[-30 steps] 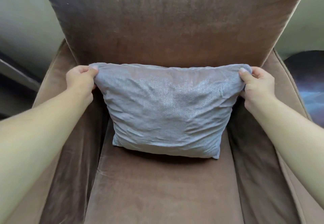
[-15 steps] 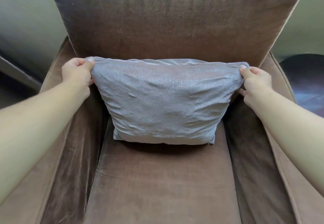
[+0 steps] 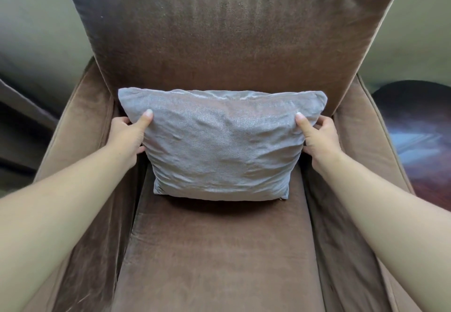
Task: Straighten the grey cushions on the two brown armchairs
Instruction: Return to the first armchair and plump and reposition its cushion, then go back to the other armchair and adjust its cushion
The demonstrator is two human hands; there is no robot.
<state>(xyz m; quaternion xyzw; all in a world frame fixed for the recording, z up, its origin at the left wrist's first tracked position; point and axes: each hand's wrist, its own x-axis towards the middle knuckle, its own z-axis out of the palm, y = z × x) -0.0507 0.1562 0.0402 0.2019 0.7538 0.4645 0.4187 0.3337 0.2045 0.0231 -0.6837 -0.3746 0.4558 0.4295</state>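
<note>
A grey cushion [image 3: 222,145] stands upright at the back of the seat of a brown velvet armchair [image 3: 219,250], leaning on the backrest. My left hand [image 3: 128,136] grips its left side, thumb on the front and fingers behind. On the opposite edge my right hand [image 3: 318,138] holds it the same way. The cushion's bottom edge rests on the seat. Only this one armchair is in view.
Brown armrests [image 3: 80,126] flank the seat on both sides. A dark round table top [image 3: 419,126] sits to the right of the chair. A pale wall is behind.
Both hands slid from the cushion's top corners down to its sides. The cushion now sits back against the backrest, and the view has pulled away, showing more of the chair.
</note>
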